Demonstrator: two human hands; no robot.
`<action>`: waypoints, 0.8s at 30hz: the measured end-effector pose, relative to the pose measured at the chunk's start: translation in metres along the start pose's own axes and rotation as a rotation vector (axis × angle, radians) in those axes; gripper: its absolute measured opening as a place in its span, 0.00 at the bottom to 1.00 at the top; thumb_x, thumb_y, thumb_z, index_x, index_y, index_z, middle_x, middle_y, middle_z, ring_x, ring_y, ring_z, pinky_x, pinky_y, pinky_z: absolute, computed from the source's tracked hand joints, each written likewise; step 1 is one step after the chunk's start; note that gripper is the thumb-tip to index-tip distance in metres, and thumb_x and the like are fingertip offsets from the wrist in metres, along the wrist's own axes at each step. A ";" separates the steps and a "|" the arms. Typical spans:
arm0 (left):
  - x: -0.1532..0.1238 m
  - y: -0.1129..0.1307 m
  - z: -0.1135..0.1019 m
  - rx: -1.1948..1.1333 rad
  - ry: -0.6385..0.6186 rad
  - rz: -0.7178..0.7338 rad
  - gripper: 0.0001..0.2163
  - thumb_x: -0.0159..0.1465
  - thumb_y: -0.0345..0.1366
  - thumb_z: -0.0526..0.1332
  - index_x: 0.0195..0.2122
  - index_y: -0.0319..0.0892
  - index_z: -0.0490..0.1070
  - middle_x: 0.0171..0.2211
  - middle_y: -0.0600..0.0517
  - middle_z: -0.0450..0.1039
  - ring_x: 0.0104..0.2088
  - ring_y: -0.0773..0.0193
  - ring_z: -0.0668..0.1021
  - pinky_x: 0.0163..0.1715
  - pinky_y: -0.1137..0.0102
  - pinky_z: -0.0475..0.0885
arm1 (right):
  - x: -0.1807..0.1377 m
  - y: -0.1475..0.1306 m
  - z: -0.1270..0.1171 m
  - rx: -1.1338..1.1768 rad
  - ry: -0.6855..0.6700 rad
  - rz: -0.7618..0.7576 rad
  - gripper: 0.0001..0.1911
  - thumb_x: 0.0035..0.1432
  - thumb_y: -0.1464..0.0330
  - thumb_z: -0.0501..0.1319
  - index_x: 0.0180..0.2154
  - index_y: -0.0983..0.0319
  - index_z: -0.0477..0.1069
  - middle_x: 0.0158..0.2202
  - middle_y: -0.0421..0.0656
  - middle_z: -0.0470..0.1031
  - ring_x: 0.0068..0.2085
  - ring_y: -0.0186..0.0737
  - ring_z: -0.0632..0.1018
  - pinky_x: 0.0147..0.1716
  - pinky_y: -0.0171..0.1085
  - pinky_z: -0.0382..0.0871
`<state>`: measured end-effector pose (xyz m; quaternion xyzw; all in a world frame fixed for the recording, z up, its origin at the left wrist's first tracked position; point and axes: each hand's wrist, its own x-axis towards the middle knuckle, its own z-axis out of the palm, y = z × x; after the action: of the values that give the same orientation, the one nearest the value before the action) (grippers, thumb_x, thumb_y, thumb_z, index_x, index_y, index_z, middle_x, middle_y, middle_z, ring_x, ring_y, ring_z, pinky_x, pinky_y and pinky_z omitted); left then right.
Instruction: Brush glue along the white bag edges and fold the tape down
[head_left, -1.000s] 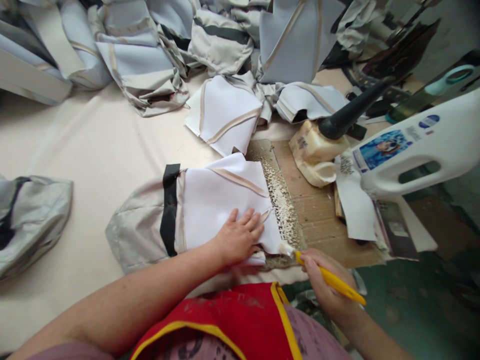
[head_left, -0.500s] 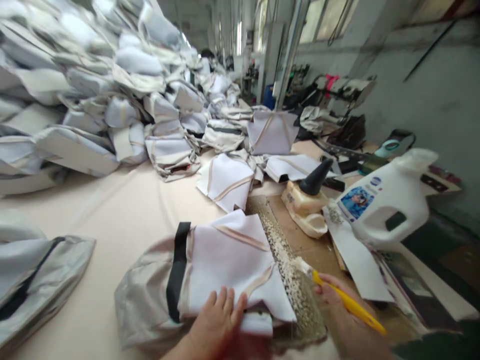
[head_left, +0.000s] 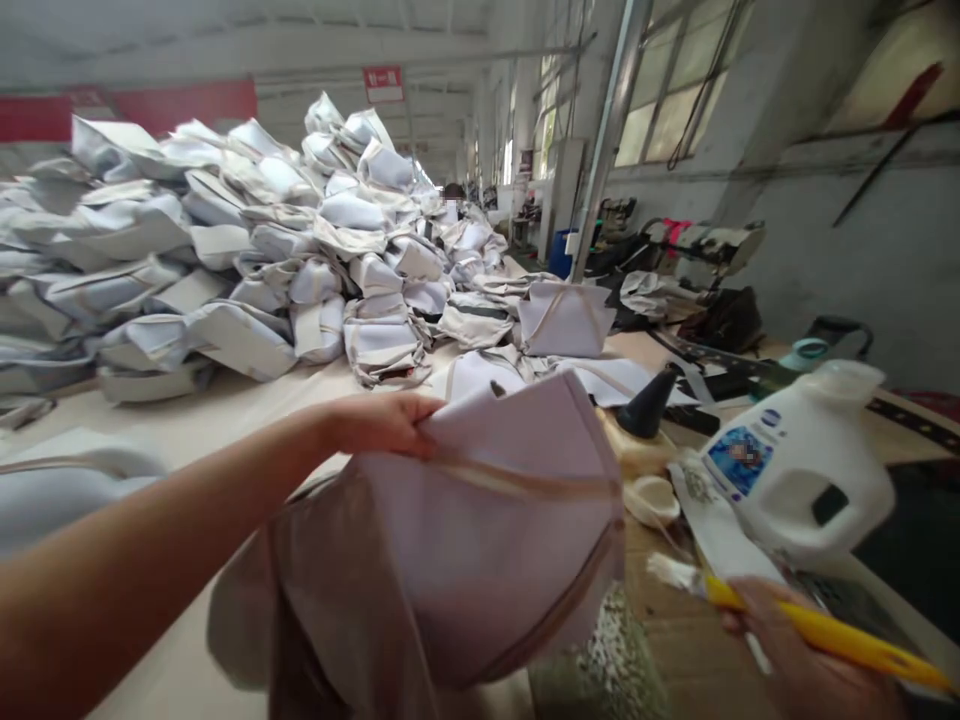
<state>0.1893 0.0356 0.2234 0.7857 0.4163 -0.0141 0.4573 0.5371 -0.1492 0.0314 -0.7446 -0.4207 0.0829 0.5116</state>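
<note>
My left hand is closed on the upper edge of a bag piece of pale lilac-white panel with tan tape strips and grey-beige fabric. The piece is raised and tilted over the table, and its lower part hides some of the glue-crusted strip beneath. To the right, my right hand grips a yellow-handled brush. Its white bristles stand apart from the bag piece, above brown cardboard. Near them sit a small cream dish and a black cone-topped bottle.
A tall heap of similar bag pieces fills the left and back of the table. A large white jug stands at the right. Another bag piece lies at the left edge. Sewing machines are along the wall.
The bag piece has gone from lying flat to being lifted, my left hand now gripping its top edge. My right hand has drawn the brush away to the right. The view has tipped upward.
</note>
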 end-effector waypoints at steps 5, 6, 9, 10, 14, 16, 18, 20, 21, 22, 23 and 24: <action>0.106 -0.047 0.029 0.311 0.065 -0.241 0.18 0.55 0.35 0.60 0.48 0.40 0.68 0.39 0.48 0.76 0.38 0.58 0.78 0.40 0.65 0.72 | 0.004 -0.008 0.013 0.132 -0.008 0.111 0.19 0.50 0.49 0.56 0.31 0.59 0.68 0.25 0.43 0.73 0.29 0.45 0.75 0.35 0.44 0.70; 0.123 -0.056 0.040 0.359 0.110 -0.265 0.19 0.55 0.36 0.60 0.48 0.38 0.68 0.41 0.45 0.75 0.40 0.56 0.77 0.43 0.62 0.71 | 0.005 -0.005 0.016 0.151 -0.011 0.117 0.19 0.50 0.50 0.57 0.31 0.59 0.68 0.25 0.43 0.73 0.28 0.44 0.74 0.34 0.44 0.70; 0.155 -0.076 0.070 0.463 0.267 -0.287 0.25 0.61 0.44 0.56 0.56 0.36 0.59 0.54 0.36 0.63 0.52 0.49 0.70 0.49 0.52 0.65 | 0.009 0.003 0.023 0.176 -0.026 0.150 0.20 0.49 0.50 0.59 0.32 0.61 0.68 0.25 0.43 0.73 0.28 0.43 0.74 0.32 0.42 0.70; 0.161 -0.081 0.079 0.494 0.312 -0.277 0.27 0.62 0.47 0.53 0.59 0.38 0.54 0.58 0.35 0.57 0.56 0.46 0.65 0.50 0.47 0.62 | 0.011 0.005 0.026 0.182 -0.036 0.163 0.20 0.49 0.50 0.59 0.31 0.61 0.68 0.24 0.42 0.72 0.27 0.42 0.74 0.31 0.41 0.70; 0.166 -0.099 0.097 0.582 0.406 -0.207 0.40 0.55 0.59 0.54 0.63 0.47 0.44 0.64 0.38 0.43 0.62 0.41 0.53 0.52 0.42 0.55 | 0.015 0.006 0.042 0.206 -0.127 0.147 0.21 0.55 0.52 0.56 0.39 0.63 0.68 0.23 0.40 0.70 0.29 0.41 0.76 0.31 0.38 0.73; 0.165 -0.108 0.094 0.601 0.442 -0.213 0.40 0.56 0.59 0.54 0.63 0.43 0.43 0.62 0.36 0.49 0.60 0.43 0.58 0.52 0.47 0.58 | 0.012 0.006 0.053 0.159 -0.197 0.080 0.21 0.56 0.53 0.55 0.44 0.62 0.68 0.28 0.42 0.74 0.32 0.41 0.77 0.34 0.38 0.73; 0.165 -0.118 0.087 0.607 0.446 -0.216 0.33 0.60 0.54 0.52 0.61 0.41 0.50 0.58 0.38 0.59 0.55 0.48 0.66 0.50 0.55 0.63 | 0.006 0.008 0.064 0.097 -0.252 0.030 0.20 0.57 0.54 0.55 0.45 0.60 0.68 0.34 0.44 0.76 0.36 0.42 0.77 0.35 0.38 0.74; 0.167 -0.126 0.080 0.614 0.400 -0.173 0.23 0.63 0.48 0.51 0.57 0.45 0.59 0.52 0.46 0.67 0.50 0.57 0.71 0.48 0.65 0.66 | 0.002 0.011 0.071 0.067 -0.277 0.015 0.19 0.57 0.53 0.54 0.43 0.59 0.70 0.37 0.45 0.77 0.38 0.44 0.77 0.35 0.37 0.74; 0.168 -0.129 0.079 0.622 0.368 -0.136 0.19 0.63 0.45 0.51 0.54 0.48 0.62 0.50 0.50 0.69 0.48 0.61 0.72 0.47 0.70 0.66 | 0.000 0.013 0.073 0.060 -0.282 0.017 0.19 0.58 0.53 0.53 0.42 0.59 0.70 0.38 0.45 0.77 0.39 0.44 0.77 0.35 0.37 0.74; 0.170 -0.130 0.079 0.635 0.339 -0.102 0.16 0.64 0.43 0.52 0.51 0.50 0.65 0.48 0.54 0.71 0.47 0.63 0.73 0.46 0.73 0.66 | 0.000 0.015 0.074 0.057 -0.285 0.016 0.19 0.58 0.53 0.53 0.42 0.59 0.70 0.39 0.45 0.76 0.39 0.44 0.77 0.35 0.37 0.74; 0.172 -0.131 0.081 0.650 0.318 -0.081 0.13 0.64 0.42 0.52 0.49 0.52 0.67 0.45 0.55 0.72 0.45 0.64 0.74 0.44 0.74 0.67 | 0.002 0.016 0.074 0.058 -0.279 0.011 0.20 0.58 0.53 0.53 0.43 0.59 0.70 0.40 0.45 0.76 0.39 0.44 0.77 0.37 0.37 0.73; 0.173 -0.130 0.082 0.669 0.306 -0.075 0.12 0.64 0.40 0.52 0.46 0.51 0.69 0.42 0.54 0.73 0.43 0.62 0.74 0.43 0.72 0.68 | 0.004 0.018 0.074 0.067 -0.268 0.004 0.20 0.58 0.53 0.52 0.43 0.59 0.70 0.39 0.45 0.76 0.39 0.44 0.77 0.38 0.38 0.73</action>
<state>0.2452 0.1172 0.0136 0.8688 0.4810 -0.0484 0.1069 0.5084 -0.0977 -0.0168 -0.7103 -0.4806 0.1968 0.4752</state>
